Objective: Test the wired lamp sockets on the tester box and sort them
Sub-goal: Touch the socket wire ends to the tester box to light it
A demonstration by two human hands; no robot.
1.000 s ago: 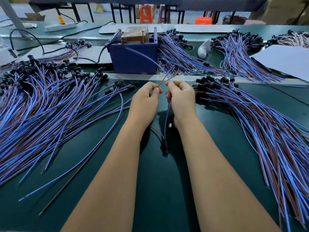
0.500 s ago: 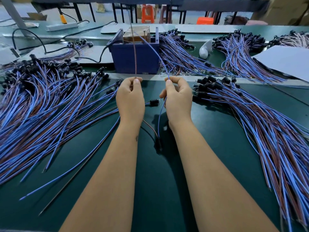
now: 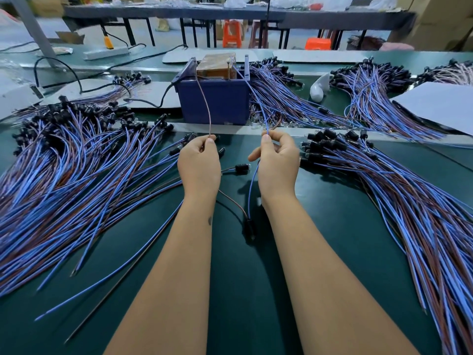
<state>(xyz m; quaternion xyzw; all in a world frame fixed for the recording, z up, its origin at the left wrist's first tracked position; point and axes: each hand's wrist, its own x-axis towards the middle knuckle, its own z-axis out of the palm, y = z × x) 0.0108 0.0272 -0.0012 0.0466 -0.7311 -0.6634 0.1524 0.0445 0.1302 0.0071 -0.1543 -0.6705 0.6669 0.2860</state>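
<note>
I logged a factory assembly floor: long green-topped workbench (image 3: 238, 290) heaped with bundles of blue and brown wired sockets (image 3: 76, 180), a dark blue plastic tester box (image 3: 215, 103), orange plastic stools (image 3: 231, 33) beneath far tables.

Pretty bright, even overhead light, a bit cool. Soft shadows fall under both arms on the green mat (image 3: 332, 226), darkest between the wrists. Mild glare on the white sheet (image 3: 440, 108) at 2 o'clock. Heavy fisheye bend toward 9 and 3. The background at 12 o'clock is smeared and soft; the centre stays sharp.
</note>
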